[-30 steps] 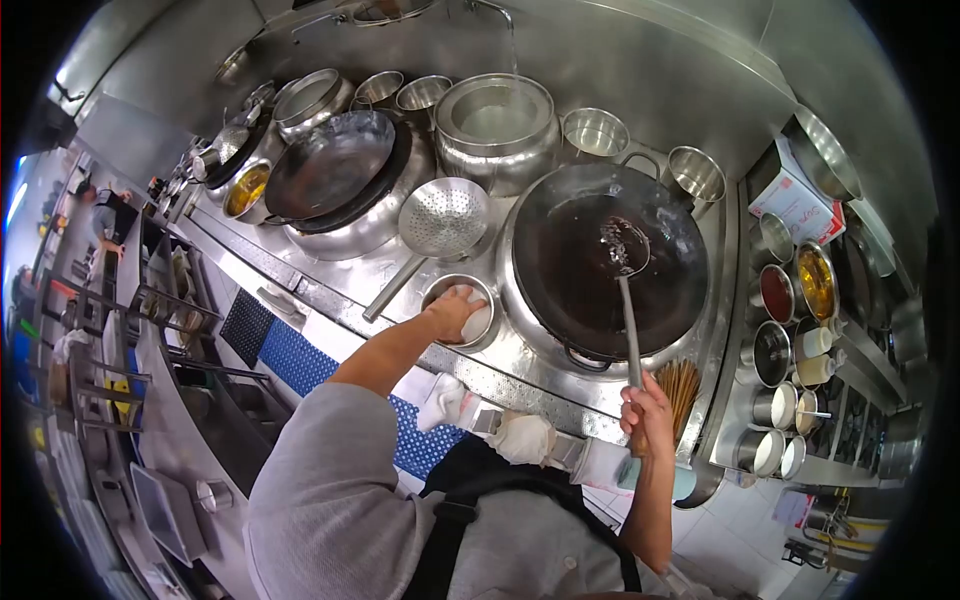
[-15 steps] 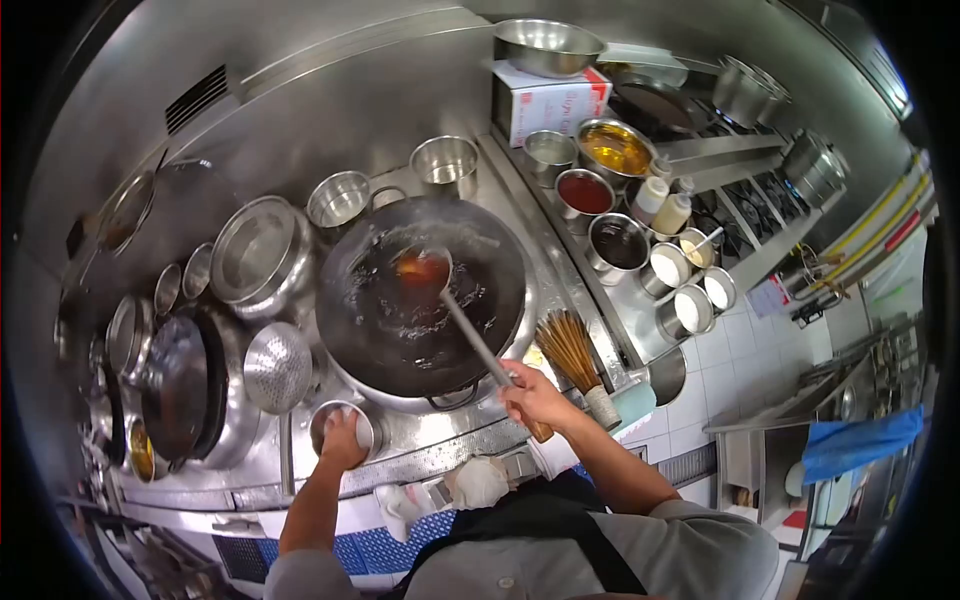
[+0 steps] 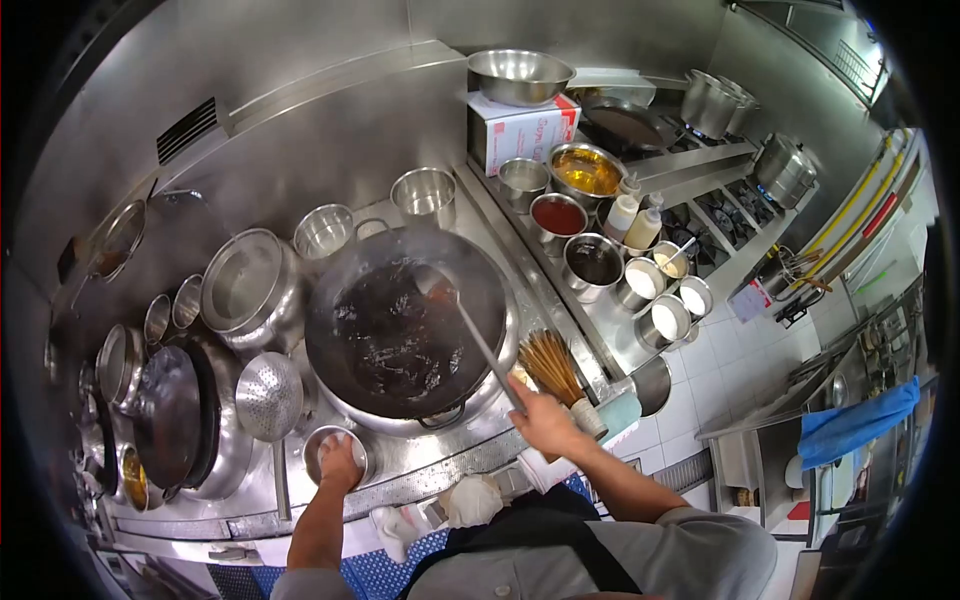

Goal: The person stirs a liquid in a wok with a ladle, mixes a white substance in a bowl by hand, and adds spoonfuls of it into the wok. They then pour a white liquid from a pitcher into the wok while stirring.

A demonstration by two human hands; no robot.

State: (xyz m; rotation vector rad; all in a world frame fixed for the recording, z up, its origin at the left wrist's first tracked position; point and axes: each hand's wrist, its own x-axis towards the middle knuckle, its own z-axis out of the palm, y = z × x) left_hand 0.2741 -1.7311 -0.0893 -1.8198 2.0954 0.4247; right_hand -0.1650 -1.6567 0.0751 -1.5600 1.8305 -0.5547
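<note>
A large dark wok (image 3: 330, 340) of dark, bubbling liquid stands in front of me, with wisps of steam over it. My right hand (image 3: 548, 420) is wrapped around the handle of a long ladle (image 3: 480, 340). Its head rests in the wok, right of centre, with a little reddish-brown liquid in it. At the wok's lower left, my left hand (image 3: 341, 462) reaches down into a small steel bowl (image 3: 366, 462). Those fingers are curled together inside the bowl, and their tips and anything between them are hidden.
A bamboo wok brush (image 3: 555, 370) lies right of the wok. A perforated skimmer (image 3: 269, 396) and a lidded pot (image 3: 245, 285) stand left. Sauce and seasoning containers (image 3: 592, 262), squeeze bottles (image 3: 621, 215) and a bowl of yellow oil (image 3: 587, 173) line the right counter. Burners (image 3: 735, 215) lie beyond.
The ladle has shifted right within the wok, and its head holds less reddish liquid on show. My right hand moved slightly right with it. My left hand stays in the bowl. The view has tilted.
</note>
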